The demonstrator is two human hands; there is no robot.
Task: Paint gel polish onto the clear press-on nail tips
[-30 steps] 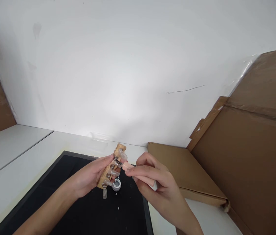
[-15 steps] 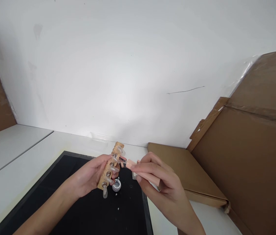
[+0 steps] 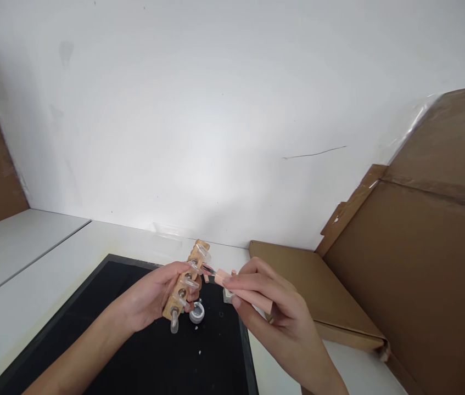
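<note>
My left hand (image 3: pixel 150 293) is closed around a wooden nail tip stand (image 3: pixel 172 302), held tilted. Several clear false nails (image 3: pixel 191 283) stick out from round metal mounts along it. My right hand (image 3: pixel 275 307) pinches a nail polish brush (image 3: pixel 252 296) by its long pink cap. The dark bristles reach to a false nail near the stand's upper end; whether they touch it I cannot tell. Below the stand, on the black mat, sits a small open white jar (image 3: pixel 196 312). A pale, squarish object (image 3: pixel 228 296) shows partly behind my right fingers.
The black mat (image 3: pixel 141 362) lies on a white table (image 3: pixel 63 255), with small white crumbs near the jar. A flat cardboard box (image 3: pixel 298 274) rests at the right. Taller cardboard (image 3: pixel 425 252) stands beyond it, and a white wall (image 3: pixel 211 126) rises behind.
The brush and my right hand have shifted slightly right, and the bristles sit a little farther from the stand. My left hand and the stand have barely moved.
</note>
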